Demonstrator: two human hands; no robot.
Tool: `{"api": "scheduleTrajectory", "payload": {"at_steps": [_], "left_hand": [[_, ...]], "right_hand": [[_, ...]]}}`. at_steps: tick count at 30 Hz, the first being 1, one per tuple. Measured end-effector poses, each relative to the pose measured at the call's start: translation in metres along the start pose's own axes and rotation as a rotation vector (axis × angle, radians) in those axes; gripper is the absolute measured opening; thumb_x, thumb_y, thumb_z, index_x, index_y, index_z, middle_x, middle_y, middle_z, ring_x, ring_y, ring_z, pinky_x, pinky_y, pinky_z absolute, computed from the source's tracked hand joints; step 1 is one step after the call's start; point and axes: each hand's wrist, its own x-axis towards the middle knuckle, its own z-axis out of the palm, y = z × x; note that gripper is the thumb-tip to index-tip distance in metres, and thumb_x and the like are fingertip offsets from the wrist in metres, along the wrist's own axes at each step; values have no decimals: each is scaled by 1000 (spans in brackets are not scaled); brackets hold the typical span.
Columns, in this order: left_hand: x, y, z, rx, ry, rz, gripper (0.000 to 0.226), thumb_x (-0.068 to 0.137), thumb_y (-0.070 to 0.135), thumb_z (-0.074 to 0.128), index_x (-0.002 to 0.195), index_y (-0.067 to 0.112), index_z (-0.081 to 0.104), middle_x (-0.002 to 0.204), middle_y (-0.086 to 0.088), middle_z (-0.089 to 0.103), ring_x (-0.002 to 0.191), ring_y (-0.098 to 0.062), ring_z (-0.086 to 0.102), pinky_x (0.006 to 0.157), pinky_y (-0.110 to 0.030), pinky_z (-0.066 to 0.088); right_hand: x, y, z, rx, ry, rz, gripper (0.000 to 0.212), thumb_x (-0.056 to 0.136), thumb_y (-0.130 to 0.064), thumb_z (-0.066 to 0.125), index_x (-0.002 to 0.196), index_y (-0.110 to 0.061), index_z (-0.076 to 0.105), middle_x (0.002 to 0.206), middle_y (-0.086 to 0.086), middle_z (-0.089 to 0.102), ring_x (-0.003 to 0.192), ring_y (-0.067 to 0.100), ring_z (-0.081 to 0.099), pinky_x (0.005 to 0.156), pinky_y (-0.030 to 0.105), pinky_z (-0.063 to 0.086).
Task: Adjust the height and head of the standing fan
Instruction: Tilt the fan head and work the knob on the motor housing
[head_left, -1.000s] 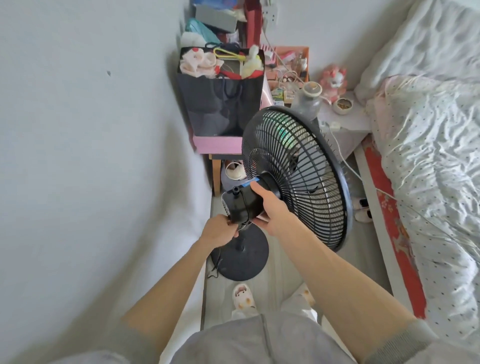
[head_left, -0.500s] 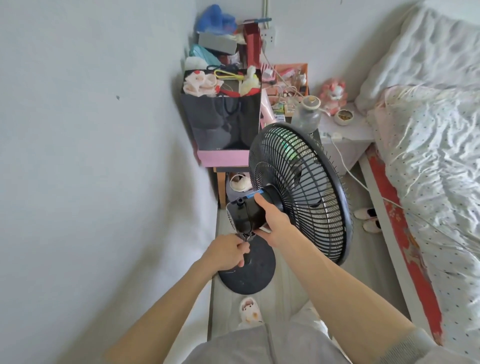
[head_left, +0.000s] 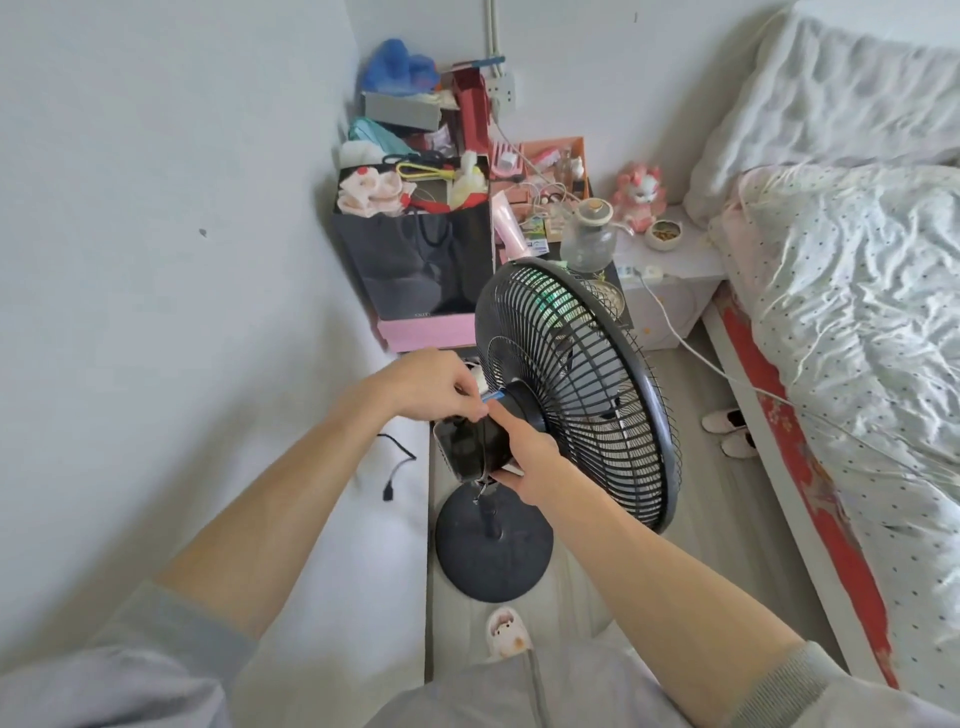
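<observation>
A black standing fan stands on the floor between the left wall and the bed. Its round grille (head_left: 582, 395) faces right and slightly up. The black motor housing (head_left: 467, 447) sits behind the grille, above the round base (head_left: 493, 545). My right hand (head_left: 524, 457) grips the housing from the right side and underneath. My left hand (head_left: 436, 387) is on top of the housing with its fingertips curled together at a small knob there; the knob itself is hidden by the fingers.
A black paper bag (head_left: 415, 265) on a pink box stands past the fan. A cluttered side table holds a glass teapot (head_left: 589, 236). The bed (head_left: 852, 322) fills the right side. A white cable (head_left: 717, 369) crosses the floor. A slipper (head_left: 506, 631) is near the base.
My left hand has risen from the pole under the fan head to the top of the motor housing. My right hand has kept its grip on the housing. The view has tilted up.
</observation>
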Motion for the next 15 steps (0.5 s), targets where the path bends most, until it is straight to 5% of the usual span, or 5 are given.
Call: {"api": "scheduleTrajectory", "payload": {"at_steps": [4, 8, 12, 15], "left_hand": [[20, -29, 7, -167, 46, -100, 12, 80, 49, 77, 70, 43, 75, 75, 22, 71, 75, -6, 62, 65, -27, 44], [19, -57, 54, -683, 203, -322, 7, 80, 44, 81, 80, 37, 81, 91, 11, 76, 90, -11, 65, 80, -29, 48], [22, -55, 86, -1135, 291, -528, 31, 70, 55, 83, 84, 28, 81, 77, 8, 74, 55, -8, 46, 58, -24, 36], [25, -64, 99, -1263, 255, -503, 45, 64, 58, 82, 88, 20, 82, 73, 7, 75, 41, -4, 39, 47, -21, 30]], "right_hand": [[1, -2, -5, 44, 7, 1, 75, 75, -38, 88, 133, -7, 52, 106, 6, 67, 85, 18, 63, 58, 34, 56], [2, -2, -6, 101, 3, -8, 71, 76, -36, 87, 132, -7, 54, 107, 6, 69, 85, 18, 65, 59, 33, 59], [6, -4, -3, 130, 30, -9, 71, 75, -37, 88, 130, -6, 56, 109, 8, 69, 91, 20, 66, 60, 30, 60], [12, -2, -4, 144, 24, -5, 74, 75, -34, 88, 134, -6, 54, 122, 12, 69, 97, 24, 66, 71, 35, 62]]}}
